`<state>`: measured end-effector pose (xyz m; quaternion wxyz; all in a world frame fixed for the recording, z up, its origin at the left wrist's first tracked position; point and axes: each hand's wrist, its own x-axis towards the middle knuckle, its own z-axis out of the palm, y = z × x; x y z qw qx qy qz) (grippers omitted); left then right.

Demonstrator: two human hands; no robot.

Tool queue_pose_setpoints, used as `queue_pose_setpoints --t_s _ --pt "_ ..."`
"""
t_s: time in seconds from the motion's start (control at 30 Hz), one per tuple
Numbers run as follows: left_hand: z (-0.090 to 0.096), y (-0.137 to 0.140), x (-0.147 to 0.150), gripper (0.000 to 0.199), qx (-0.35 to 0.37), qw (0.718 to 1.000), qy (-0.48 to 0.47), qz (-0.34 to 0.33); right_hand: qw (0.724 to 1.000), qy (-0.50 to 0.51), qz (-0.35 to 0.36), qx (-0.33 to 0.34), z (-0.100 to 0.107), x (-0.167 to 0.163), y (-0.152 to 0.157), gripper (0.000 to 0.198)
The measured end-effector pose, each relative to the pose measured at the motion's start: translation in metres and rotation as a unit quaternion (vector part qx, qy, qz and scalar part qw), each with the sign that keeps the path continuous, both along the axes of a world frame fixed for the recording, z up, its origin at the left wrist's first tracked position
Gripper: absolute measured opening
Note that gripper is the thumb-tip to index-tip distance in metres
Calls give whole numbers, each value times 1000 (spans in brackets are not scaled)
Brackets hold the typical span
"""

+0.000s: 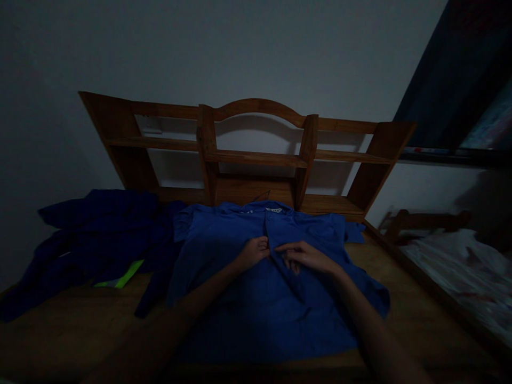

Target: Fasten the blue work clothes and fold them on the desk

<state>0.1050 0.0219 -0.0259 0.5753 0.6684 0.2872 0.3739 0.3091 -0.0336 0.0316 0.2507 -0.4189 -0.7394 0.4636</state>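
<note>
A blue button-front shirt (240,314) is spread out on a wooden table, collar toward the back, with a hanger hook sticking out above the collar. Its front placket runs down the middle and parts below my hands. My left hand (255,253) is closed, its curled fingers pinching the placket edge. Just to the right, my right hand (307,257) grips the other front edge, index finger laid along the cloth and the other fingers curled. Any button between the fingers is hidden; the picture is dark.
A crumpled dark blue garment (108,229) with a yellow-green strip (130,274) lies on the left of the table (416,298). Behind stands a wooden shelf unit (256,158) against the wall. Whitish plastic sheeting (460,261) lies beyond the table's right edge.
</note>
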Motion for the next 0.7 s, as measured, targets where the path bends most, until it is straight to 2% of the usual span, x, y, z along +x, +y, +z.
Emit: queue_pose_setpoints --t_s 0.07,0.17,0.23,0.47,0.7 --pt "0 1 0 20 2 1000 0 5 996 -19 -39 72 -6 -8 0 35" --pt "-1 2 -1 16 4 1000 6 23 972 -47 -101 207 -9 -16 0 25" --pt "-2 3 -1 16 7 999 6 33 957 -61 -118 256 -9 -18 0 20" --pt "-2 2 -1 18 16 999 4 38 931 -106 -182 299 -14 -23 1 15" --pt "4 -3 -1 19 32 999 -2 41 929 -102 -188 301 -13 -24 3 13"
